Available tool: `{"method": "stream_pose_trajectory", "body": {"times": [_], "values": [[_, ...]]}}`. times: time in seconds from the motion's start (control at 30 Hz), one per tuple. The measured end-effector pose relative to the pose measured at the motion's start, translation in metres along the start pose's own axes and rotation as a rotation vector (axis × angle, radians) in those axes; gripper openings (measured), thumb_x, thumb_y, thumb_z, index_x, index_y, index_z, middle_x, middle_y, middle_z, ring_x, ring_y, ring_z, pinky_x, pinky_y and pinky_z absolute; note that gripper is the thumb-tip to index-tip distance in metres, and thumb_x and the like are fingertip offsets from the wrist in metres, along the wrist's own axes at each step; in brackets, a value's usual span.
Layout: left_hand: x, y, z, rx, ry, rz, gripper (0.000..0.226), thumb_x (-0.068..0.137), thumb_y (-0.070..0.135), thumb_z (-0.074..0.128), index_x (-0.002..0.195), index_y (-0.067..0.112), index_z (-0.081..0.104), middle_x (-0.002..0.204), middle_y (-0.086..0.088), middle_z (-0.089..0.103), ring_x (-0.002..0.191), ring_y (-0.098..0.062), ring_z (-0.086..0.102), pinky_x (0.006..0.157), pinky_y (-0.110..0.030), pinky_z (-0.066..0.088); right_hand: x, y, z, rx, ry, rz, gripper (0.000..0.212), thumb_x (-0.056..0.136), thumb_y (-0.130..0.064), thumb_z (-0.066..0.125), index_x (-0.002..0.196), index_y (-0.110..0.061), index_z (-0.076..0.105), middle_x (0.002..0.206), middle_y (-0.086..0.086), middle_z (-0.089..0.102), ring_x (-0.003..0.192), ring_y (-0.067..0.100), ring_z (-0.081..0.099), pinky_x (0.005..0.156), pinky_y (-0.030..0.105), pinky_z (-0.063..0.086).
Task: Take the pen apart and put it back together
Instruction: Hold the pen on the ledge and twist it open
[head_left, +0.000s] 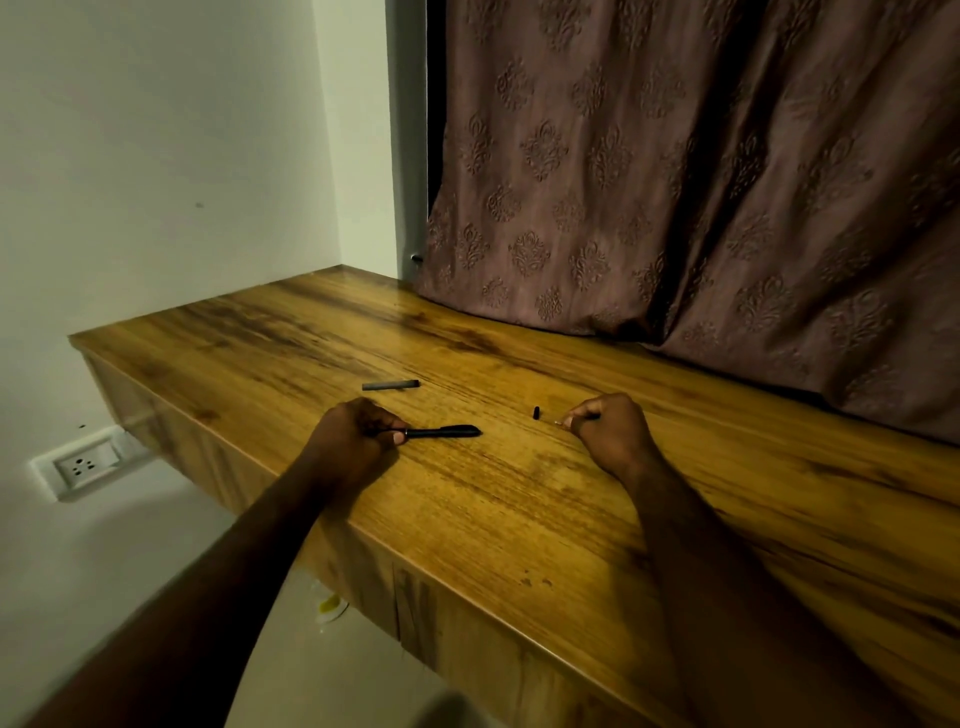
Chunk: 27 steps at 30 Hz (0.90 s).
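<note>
Head view: the left hand (358, 441) has its grip clenched round one end of the black pen body (441, 431), which lies flat on the tabletop (519, 499). The right hand (608, 426) pinches a small pale part (558, 422), too small to identify. A grey tube (390, 385) and a small black piece (535, 413) lie loose nearby. The pen looks dismantled; next, refitting calls for lining the parts up end to end.

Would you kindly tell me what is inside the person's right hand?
Only a small pale tip pokes out from the right hand. Its curled fingers cover the rest, so what the piece is cannot be told.
</note>
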<state>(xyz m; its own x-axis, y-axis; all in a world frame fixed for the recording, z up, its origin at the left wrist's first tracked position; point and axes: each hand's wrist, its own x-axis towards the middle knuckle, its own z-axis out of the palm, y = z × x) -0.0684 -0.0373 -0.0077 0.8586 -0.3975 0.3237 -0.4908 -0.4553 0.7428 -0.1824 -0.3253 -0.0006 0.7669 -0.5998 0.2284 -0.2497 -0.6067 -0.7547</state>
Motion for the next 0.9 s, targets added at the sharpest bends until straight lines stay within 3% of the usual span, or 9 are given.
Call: {"method": "stream_pose_trajectory", "body": {"times": [0.1, 0.2, 0.33, 0.43, 0.5, 0.6, 0.7, 0.8, 0.9], "values": [[-0.001, 0.002, -0.001, 0.018, -0.011, 0.000, 0.010, 0.077, 0.004, 0.076, 0.085, 0.009, 0.075, 0.088, -0.004, 0.070, 0.084, -0.016, 0.067, 0.078, -0.029, 0.051, 0.000, -0.001, 0.001, 0.024, 0.029, 0.013, 0.012, 0.084, -0.012, 0.067, 0.076, -0.016, 0.075, 0.083, -0.001, 0.072, 0.081, 0.014, 0.065, 0.078, 0.025, 0.049], [-0.001, 0.004, -0.001, 0.013, -0.010, -0.003, 0.009, 0.077, 0.005, 0.075, 0.085, 0.009, 0.075, 0.090, -0.005, 0.071, 0.086, -0.017, 0.067, 0.079, -0.028, 0.051, 0.000, -0.002, 0.002, 0.109, 0.163, 0.024, 0.012, 0.085, -0.017, 0.064, 0.079, -0.021, 0.074, 0.082, -0.004, 0.072, 0.080, 0.014, 0.066, 0.079, 0.030, 0.053], [-0.002, 0.005, 0.000, 0.005, -0.013, 0.005, 0.008, 0.078, 0.004, 0.075, 0.084, 0.010, 0.075, 0.089, -0.005, 0.070, 0.086, -0.018, 0.066, 0.079, -0.030, 0.051, -0.012, -0.022, 0.005, 0.250, 0.318, -0.131, 0.012, 0.087, -0.012, 0.061, 0.087, -0.013, 0.073, 0.080, -0.001, 0.070, 0.077, 0.014, 0.065, 0.076, 0.031, 0.053], [-0.003, 0.002, -0.001, -0.052, -0.017, 0.007, 0.015, 0.077, 0.004, 0.076, 0.079, 0.018, 0.073, 0.088, -0.005, 0.071, 0.083, -0.017, 0.068, 0.078, -0.035, 0.055, -0.027, -0.046, 0.023, 0.228, 0.146, -0.275, 0.016, 0.089, -0.013, 0.062, 0.099, -0.008, 0.073, 0.091, 0.002, 0.072, 0.082, 0.013, 0.066, 0.079, 0.030, 0.053], [-0.003, -0.001, -0.001, -0.090, -0.010, 0.009, 0.020, 0.074, 0.007, 0.078, 0.075, 0.026, 0.072, 0.087, -0.005, 0.072, 0.081, -0.015, 0.069, 0.080, -0.041, 0.057, -0.033, -0.055, 0.042, 0.070, -0.030, -0.352, 0.023, 0.088, -0.017, 0.064, 0.108, -0.009, 0.071, 0.105, 0.005, 0.071, 0.094, 0.016, 0.065, 0.087, 0.033, 0.053], [-0.003, -0.006, 0.002, -0.147, 0.012, 0.018, 0.014, 0.065, 0.026, 0.078, 0.077, 0.019, 0.075, 0.086, -0.008, 0.073, 0.084, -0.024, 0.070, 0.081, -0.050, 0.056, -0.033, -0.060, 0.058, -0.109, -0.199, -0.359, 0.038, 0.087, -0.024, 0.068, 0.123, -0.014, 0.064, 0.120, 0.003, 0.062, 0.111, 0.017, 0.058, 0.097, 0.030, 0.046], [0.000, -0.013, 0.005, -0.158, -0.010, 0.018, 0.015, 0.065, 0.030, 0.076, 0.078, 0.023, 0.075, 0.087, -0.014, 0.072, 0.085, -0.033, 0.069, 0.082, -0.053, 0.055, -0.032, -0.061, 0.060, -0.137, -0.250, -0.379, 0.026, 0.088, -0.020, 0.067, 0.113, -0.015, 0.069, 0.111, 0.002, 0.063, 0.106, 0.018, 0.058, 0.093, 0.029, 0.045], [0.000, -0.009, 0.002, -0.175, -0.010, 0.027, 0.013, 0.063, 0.027, 0.077, 0.076, 0.025, 0.076, 0.085, -0.005, 0.073, 0.085, -0.022, 0.070, 0.082, -0.044, 0.056, -0.033, -0.062, 0.060, -0.141, -0.239, -0.365, 0.018, 0.089, -0.017, 0.065, 0.105, -0.014, 0.072, 0.103, 0.002, 0.063, 0.099, 0.019, 0.058, 0.087, 0.031, 0.045], [0.001, -0.005, 0.004, -0.090, -0.010, 0.008, 0.009, 0.074, 0.003, 0.076, 0.079, 0.011, 0.075, 0.081, 0.005, 0.069, 0.078, -0.005, 0.066, 0.078, -0.029, 0.052, -0.031, -0.061, 0.058, -0.122, -0.226, -0.321, 0.019, 0.089, -0.015, 0.065, 0.106, -0.012, 0.071, 0.105, 0.004, 0.063, 0.099, 0.020, 0.058, 0.086, 0.029, 0.044]]}}
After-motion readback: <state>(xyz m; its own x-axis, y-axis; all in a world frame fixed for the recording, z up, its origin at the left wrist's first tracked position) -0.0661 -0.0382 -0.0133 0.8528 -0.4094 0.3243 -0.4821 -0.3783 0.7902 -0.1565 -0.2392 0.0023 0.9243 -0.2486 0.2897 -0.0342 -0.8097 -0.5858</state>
